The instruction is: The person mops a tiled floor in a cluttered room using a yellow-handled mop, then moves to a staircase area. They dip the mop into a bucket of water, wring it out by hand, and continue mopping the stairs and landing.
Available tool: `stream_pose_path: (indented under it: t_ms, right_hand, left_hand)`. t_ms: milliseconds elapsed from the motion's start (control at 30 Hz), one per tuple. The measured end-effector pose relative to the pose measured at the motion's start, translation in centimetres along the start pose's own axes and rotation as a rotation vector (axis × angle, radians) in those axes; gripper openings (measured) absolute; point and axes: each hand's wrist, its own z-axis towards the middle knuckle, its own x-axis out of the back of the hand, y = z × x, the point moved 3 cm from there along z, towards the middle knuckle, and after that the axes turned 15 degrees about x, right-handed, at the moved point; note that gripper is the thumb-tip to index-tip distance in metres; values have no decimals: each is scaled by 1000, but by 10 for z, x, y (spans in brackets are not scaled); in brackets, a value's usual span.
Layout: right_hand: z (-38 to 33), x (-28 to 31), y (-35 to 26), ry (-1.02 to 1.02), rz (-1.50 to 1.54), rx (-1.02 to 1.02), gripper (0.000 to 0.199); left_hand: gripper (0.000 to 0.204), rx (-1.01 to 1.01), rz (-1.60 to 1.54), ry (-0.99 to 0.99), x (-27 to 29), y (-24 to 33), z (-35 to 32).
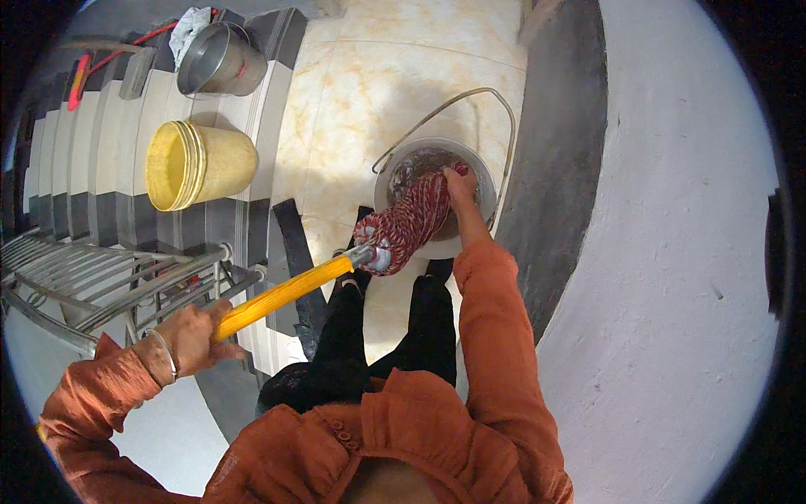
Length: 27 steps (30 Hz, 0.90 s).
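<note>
A string mop with a yellow handle slants from my left side toward a bucket on the floor. My left hand is wrapped round the handle, a bangle at its wrist. The red-and-white mop head hangs partly over the near left rim of the pale bucket. My right hand is closed on the far end of the strands, above the bucket. Dark, murky water shows inside. The bucket's wire handle stands up over its far side.
Steps run along the left. On them stand a yellow bucket lying toward view and a metal bucket with a pale cloth beside it. A metal railing is near my left arm. A white wall rises at right.
</note>
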Motion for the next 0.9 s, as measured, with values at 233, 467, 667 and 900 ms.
stream_pose_path:
  t_ms: [233,467,667,900]
  right_hand:
    - [-20,11,11,258,572,-199,28]
    - [-49,13,-5,249,1097,-297,26]
    - [-28,23,14,111,931,-243,20]
    - [-20,8,-23,-223,657,-379,20]
  left_hand:
    - [27,104,-363,-302,-2,-12,-25]
    - [34,346,-1451,-1495,-61,9,-13]
    - [12,451,-1275,-1161,-56,-6,-3]
    - [12,112,-417,-316,-41,-31,-2]
